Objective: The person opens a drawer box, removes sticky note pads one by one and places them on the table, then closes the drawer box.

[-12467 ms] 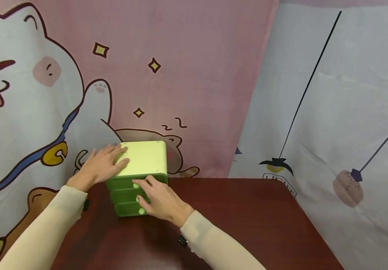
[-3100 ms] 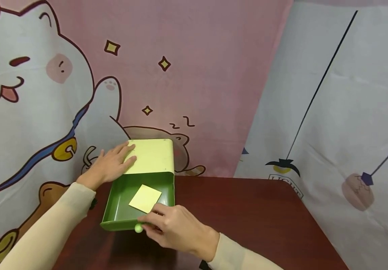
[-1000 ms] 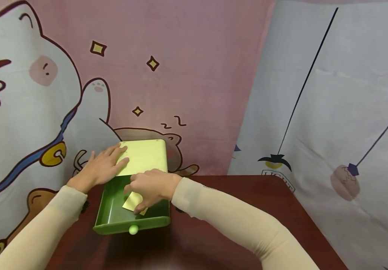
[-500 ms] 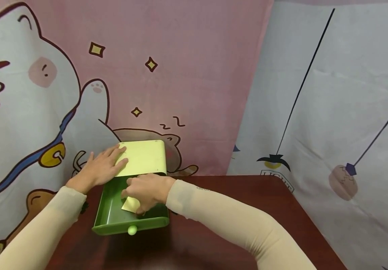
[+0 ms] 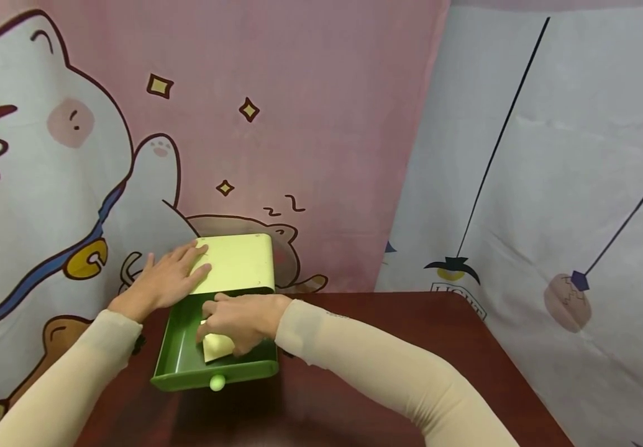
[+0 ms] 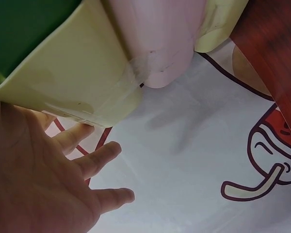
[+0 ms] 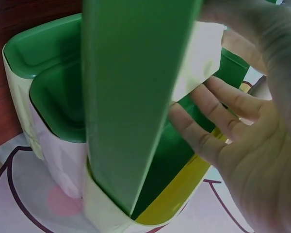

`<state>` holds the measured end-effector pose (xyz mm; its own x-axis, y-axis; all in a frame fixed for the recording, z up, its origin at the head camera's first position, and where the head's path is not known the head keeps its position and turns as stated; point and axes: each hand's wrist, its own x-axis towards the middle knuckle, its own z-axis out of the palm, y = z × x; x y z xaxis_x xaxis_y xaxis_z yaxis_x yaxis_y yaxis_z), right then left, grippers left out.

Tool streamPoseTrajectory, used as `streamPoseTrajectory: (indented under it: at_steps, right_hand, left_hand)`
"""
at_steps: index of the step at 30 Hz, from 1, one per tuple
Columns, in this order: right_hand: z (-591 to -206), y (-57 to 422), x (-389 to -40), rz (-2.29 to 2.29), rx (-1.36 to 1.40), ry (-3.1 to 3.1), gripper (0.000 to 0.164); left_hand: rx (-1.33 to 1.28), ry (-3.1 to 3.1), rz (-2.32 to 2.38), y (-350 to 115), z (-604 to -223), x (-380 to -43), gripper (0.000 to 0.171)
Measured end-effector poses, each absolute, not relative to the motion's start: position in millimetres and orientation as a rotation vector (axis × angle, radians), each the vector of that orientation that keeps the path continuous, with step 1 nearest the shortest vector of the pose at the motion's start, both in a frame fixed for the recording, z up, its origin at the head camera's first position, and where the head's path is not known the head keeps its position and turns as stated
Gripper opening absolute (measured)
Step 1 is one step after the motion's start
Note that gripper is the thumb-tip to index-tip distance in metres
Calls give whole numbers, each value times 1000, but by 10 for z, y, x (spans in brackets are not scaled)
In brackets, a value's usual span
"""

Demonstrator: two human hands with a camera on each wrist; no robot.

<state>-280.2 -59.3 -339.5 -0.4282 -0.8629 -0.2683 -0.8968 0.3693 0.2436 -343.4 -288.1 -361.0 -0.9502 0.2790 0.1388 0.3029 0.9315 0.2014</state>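
Pale yellow, a thin pad [image 5: 218, 347] lies tilted in the pulled-out green drawer [image 5: 248, 371], lower left of centre in the head view; the right hand [image 5: 245, 321] has its grip clamped on it. Just above, the left hand [image 5: 166, 280] rests on the cabinet [image 5: 238, 264], its fingers apart. The red-brown desk [image 5: 399, 318] spans the lower middle, below a pink-and-white cartoon cloth [image 5: 327, 93].

I get one wide view, two close
My head view looks forward and down from above; both wrist views sit close against the drawer unit [image 5: 237, 266], which all three share.
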Motion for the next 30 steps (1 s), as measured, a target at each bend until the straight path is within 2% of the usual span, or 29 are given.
streamPoseTrajectory:
  at_steps: [7, 14, 30]
  right_hand:
    - [-3433, -551, -2830, 460, -1720, 2501, 71]
    - [-3418, -478, -2849, 310, -1856, 2504, 77]
    - [-3343, -230, -2844, 37, -2157, 2595, 70]
  left_hand:
    - [-444, -2990, -351, -2898, -3662, -3414, 79]
    - [-440, -2987, -341, -2906, -3669, -3412, 79]
    - [-415, -2982, -334, -2897, -3639, -3440, 78]
